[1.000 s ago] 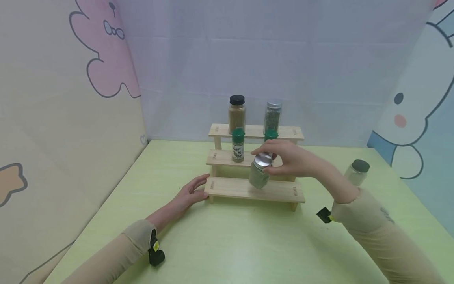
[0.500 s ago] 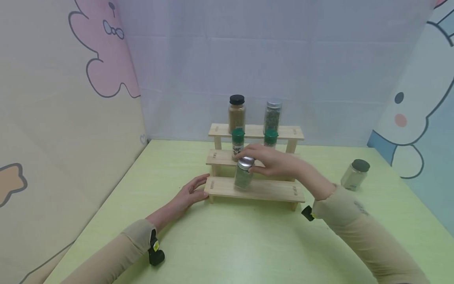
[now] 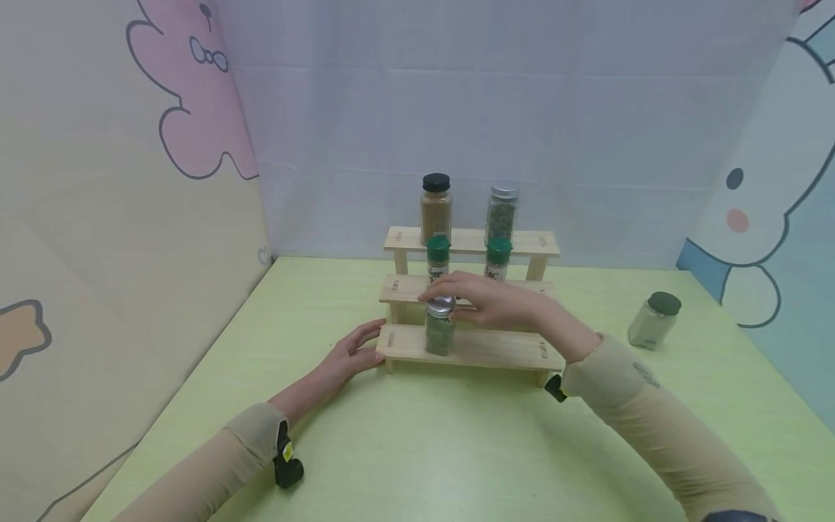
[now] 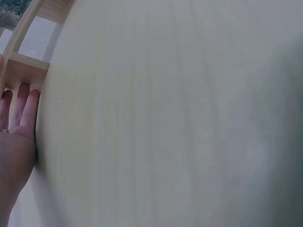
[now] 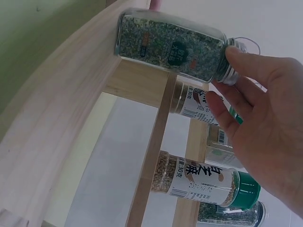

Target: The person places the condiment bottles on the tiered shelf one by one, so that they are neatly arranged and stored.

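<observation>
My right hand (image 3: 492, 301) holds a glass spice jar (image 3: 440, 335) by its silver lid, thumb on one side and fingers on the other. Dried green herbs fill the jar (image 5: 170, 45), whose base meets the lowest shelf near its left end. That shelf belongs to a three-tier wooden rack (image 3: 502, 349). Against the rack's left end rests my left hand (image 3: 339, 366); its straight fingers touch the lower support (image 4: 28, 71) in the left wrist view. Behind the right hand, two green-capped shakers stand on the middle shelf: the left shaker (image 3: 438, 250) and the right shaker (image 3: 498, 257).
On the top shelf stand a black-lidded jar (image 3: 435, 214) of brown powder and a silver-lidded herb jar (image 3: 501, 217). A dark-lidded jar (image 3: 652, 322) stands on the table, right of the rack. Printed cloth walls (image 3: 417, 109) enclose the table's back and sides.
My right hand has brought the herb jar leftward along the lowest shelf and down onto it, from tilted to upright. The left hand has stayed put.
</observation>
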